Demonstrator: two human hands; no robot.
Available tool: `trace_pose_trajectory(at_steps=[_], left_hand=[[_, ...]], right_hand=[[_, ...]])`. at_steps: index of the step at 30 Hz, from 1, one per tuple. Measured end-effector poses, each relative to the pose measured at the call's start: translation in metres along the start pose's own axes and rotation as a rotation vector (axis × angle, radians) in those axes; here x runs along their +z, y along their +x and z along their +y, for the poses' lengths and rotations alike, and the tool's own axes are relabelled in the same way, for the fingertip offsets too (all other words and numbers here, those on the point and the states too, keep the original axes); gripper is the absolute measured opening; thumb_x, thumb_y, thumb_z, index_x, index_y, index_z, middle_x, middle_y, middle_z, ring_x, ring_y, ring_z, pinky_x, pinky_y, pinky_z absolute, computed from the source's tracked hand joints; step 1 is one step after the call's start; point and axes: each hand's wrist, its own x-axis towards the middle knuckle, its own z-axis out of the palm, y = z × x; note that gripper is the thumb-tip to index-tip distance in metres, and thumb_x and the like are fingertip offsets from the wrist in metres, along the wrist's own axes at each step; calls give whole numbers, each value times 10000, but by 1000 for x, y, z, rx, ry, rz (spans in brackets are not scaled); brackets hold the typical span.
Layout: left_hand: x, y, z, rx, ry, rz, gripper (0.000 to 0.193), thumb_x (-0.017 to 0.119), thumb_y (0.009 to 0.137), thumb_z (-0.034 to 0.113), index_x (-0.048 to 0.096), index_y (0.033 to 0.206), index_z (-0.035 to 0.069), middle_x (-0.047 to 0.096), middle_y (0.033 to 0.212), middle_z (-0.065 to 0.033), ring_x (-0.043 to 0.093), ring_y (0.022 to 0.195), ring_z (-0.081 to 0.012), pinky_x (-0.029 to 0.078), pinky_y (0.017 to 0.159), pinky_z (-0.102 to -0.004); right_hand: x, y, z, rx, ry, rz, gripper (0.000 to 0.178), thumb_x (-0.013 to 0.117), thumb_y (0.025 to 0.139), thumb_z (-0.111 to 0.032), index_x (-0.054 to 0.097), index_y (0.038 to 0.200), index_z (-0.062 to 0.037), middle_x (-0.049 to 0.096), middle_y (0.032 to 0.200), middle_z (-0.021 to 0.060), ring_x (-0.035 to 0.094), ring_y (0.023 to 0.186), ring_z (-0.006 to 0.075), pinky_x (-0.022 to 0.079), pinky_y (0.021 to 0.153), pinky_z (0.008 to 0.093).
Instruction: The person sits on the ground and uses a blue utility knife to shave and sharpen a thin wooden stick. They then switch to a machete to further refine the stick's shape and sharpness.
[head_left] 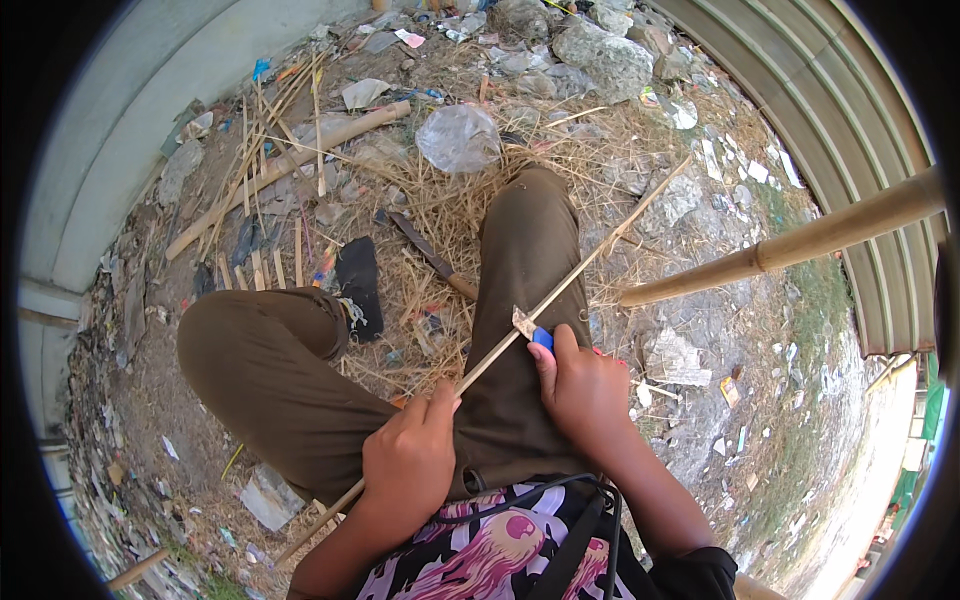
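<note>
A long, thin bamboo strip (612, 237) slants across my lap, from under my left forearm up to the right beyond my knee. My left hand (408, 452) is closed around it near its lower part. In my right hand (588, 398) is a small cutter knife with a blue handle (542, 339), the thumb along it. Its short, stained blade lies against the strip, above my right thigh. My right fingers partly hide the handle. On the ground between my legs lies a larger knife (428, 250) with a dark blade and a wooden handle.
A bamboo pole (755, 262) juts in from the right, beside a corrugated metal wall (835, 85). More bamboo strips (247, 160) lean over a thick pole (345, 132) at the far left. Rocks (605, 58), dry straw, a plastic bag (458, 138) and litter cover the ground.
</note>
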Motion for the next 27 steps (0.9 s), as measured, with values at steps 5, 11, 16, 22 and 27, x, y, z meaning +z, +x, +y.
trace_pose_trajectory(at_steps=[5, 11, 16, 22, 27], left_hand=[[-31, -50, -18, -31, 30, -51, 212, 664, 966, 152, 658, 1163, 73, 607, 764, -90, 659, 628, -294, 509, 546, -405], [-55, -90, -35, -59, -2, -100, 213, 650, 964, 129, 655, 1171, 80, 645, 792, -108, 668, 637, -329, 510, 543, -416], [-37, -35, -20, -111, -231, -155, 168, 579, 1012, 117, 635, 1139, 23, 677, 874, -215, 665, 771, -432, 519, 649, -471], [18, 46, -11, -79, -584, -213, 209, 543, 1059, 180, 634, 1051, -8, 566, 683, -205, 524, 578, -336, 434, 570, -413], [22, 57, -7, -107, -646, -254, 241, 535, 1068, 196, 657, 1026, -7, 503, 632, -126, 429, 560, -169, 409, 561, -360]], right_hand=[[9, -4, 10, 36, -3, 88, 421, 570, 1019, -480, 516, 822, -111, 567, 501, 93, 597, 410, 288, 424, 369, 412], [5, -10, -1, -17, -71, 127, 405, 575, 1019, -468, 543, 847, -103, 569, 511, 92, 599, 416, 294, 438, 377, 415], [2, -2, -3, -12, 92, 11, 371, 536, 1048, -405, 519, 858, -87, 588, 545, 141, 606, 469, 360, 463, 439, 462], [-1, -2, -9, -67, 79, -14, 392, 549, 1042, -422, 524, 849, -81, 591, 542, 146, 605, 459, 353, 462, 427, 458], [6, -3, -6, -100, 4, 68, 426, 574, 1015, -484, 530, 806, -116, 570, 495, 83, 603, 408, 283, 443, 369, 409]])
